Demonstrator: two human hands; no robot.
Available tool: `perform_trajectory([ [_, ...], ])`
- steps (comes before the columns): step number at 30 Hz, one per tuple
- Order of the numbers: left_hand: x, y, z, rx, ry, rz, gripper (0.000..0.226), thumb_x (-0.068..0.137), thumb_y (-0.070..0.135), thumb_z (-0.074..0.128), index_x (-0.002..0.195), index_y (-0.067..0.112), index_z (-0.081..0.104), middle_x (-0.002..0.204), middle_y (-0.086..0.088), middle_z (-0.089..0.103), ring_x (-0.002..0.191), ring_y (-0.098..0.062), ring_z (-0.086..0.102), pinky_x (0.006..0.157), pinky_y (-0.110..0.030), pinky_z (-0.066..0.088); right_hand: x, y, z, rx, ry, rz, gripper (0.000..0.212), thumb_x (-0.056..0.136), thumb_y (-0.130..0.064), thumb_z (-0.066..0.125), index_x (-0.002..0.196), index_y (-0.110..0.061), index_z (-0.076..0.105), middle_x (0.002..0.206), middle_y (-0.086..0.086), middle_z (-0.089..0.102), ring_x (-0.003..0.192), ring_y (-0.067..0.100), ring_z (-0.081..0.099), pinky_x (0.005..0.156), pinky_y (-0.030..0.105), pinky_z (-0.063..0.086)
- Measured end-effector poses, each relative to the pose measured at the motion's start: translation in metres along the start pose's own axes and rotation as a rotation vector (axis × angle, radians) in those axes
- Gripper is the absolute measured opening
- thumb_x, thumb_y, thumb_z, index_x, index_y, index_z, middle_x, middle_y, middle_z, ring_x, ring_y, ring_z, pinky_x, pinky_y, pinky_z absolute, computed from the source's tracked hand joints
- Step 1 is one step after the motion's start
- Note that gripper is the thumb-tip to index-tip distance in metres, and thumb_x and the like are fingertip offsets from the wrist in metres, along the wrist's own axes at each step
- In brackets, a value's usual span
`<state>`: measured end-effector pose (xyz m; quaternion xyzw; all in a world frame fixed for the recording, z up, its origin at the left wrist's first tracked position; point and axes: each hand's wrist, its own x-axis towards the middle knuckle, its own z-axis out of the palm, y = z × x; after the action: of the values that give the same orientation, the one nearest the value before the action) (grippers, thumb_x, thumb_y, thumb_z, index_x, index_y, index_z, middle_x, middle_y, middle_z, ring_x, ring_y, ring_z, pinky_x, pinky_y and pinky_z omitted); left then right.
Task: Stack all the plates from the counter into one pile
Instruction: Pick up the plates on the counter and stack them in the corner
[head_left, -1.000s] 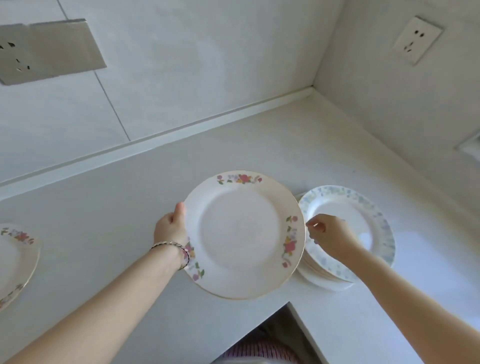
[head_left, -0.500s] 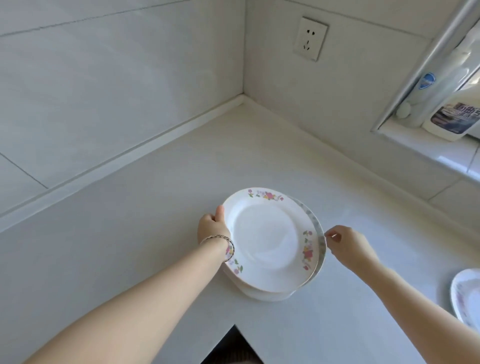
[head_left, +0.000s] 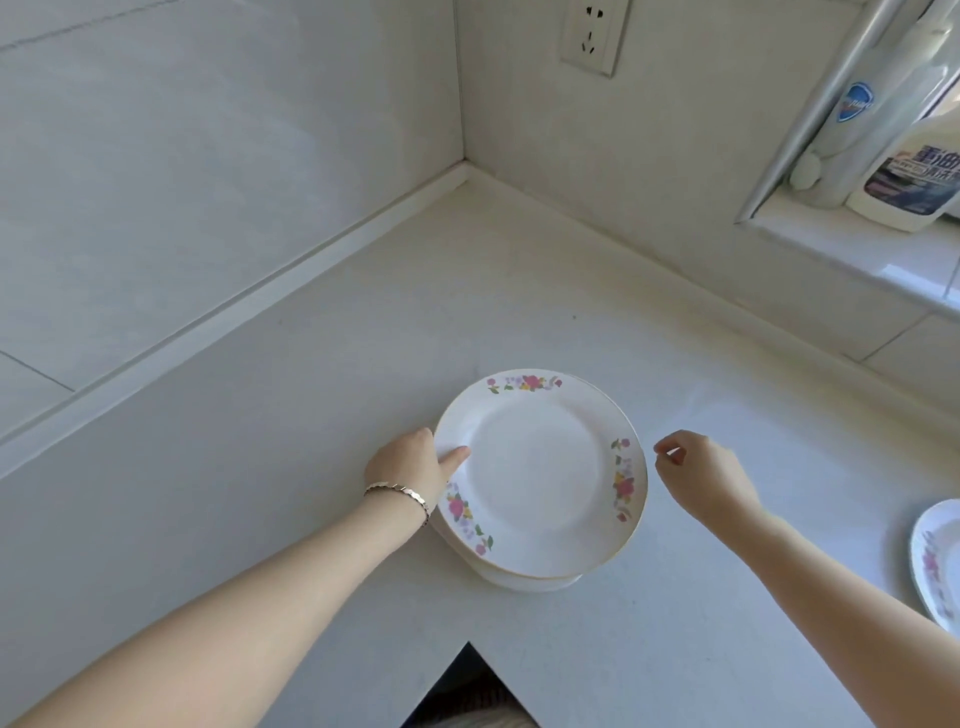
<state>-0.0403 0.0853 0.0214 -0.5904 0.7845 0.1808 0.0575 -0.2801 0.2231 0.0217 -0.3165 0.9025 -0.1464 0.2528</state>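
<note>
A pile of white plates stands on the white counter near its inner corner. The top plate has pink flowers on its rim and lies flat on the pile. My left hand holds this plate at its left rim, thumb on top. My right hand hovers just right of the pile, apart from it, fingers loosely curled and holding nothing. Another flowered plate lies at the right edge of the view, partly cut off.
Tiled walls meet in a corner behind the pile, with a socket on the right wall. A ledge at the upper right holds a detergent bottle and a second bottle. The counter's notched front edge is close below the pile.
The flowered plate went from held in the air left of the pile to lying on top of it, hiding the blue-rimmed plate. My right hand let go of the pile and drew aside.
</note>
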Motion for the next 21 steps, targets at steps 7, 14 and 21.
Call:
perform_trajectory([
  [7, -0.009, -0.001, 0.007, 0.085, 0.023, 0.034, 0.049, 0.095, 0.047, 0.038, 0.112, 0.003, 0.05, 0.113, -0.018, 0.062, 0.103, -0.034, 0.061, 0.073, -0.033, 0.044, -0.002, -0.003, 0.001, -0.013, -0.005, -0.003, 0.032, 0.088, -0.013, 0.042, 0.113, -0.014, 0.063, 0.089, 0.001, 0.062, 0.066, 0.022, 0.057, 0.056, 0.024, 0.042],
  [14, -0.024, 0.004, 0.033, -0.723, -0.141, -0.132, 0.05, 0.092, 0.023, 0.053, 0.132, 0.003, 0.03, 0.128, -0.016, 0.052, 0.104, -0.027, 0.057, 0.091, -0.031, 0.045, -0.004, -0.008, 0.003, -0.03, 0.017, -0.005, 0.033, 0.089, -0.013, 0.042, 0.113, -0.016, 0.063, 0.087, -0.001, 0.061, 0.07, 0.023, 0.058, 0.059, 0.025, 0.043],
  [21, -0.016, 0.001, 0.028, -0.731, -0.212, -0.112, 0.061, 0.094, 0.021, 0.049, 0.143, 0.001, 0.019, 0.126, -0.014, 0.052, 0.111, -0.027, 0.056, 0.1, -0.036, 0.045, -0.016, -0.025, 0.0, 0.022, 0.141, -0.165, 0.029, 0.09, -0.011, 0.045, 0.108, -0.016, 0.067, 0.108, 0.005, 0.066, 0.089, 0.023, 0.058, 0.07, 0.028, 0.045],
])
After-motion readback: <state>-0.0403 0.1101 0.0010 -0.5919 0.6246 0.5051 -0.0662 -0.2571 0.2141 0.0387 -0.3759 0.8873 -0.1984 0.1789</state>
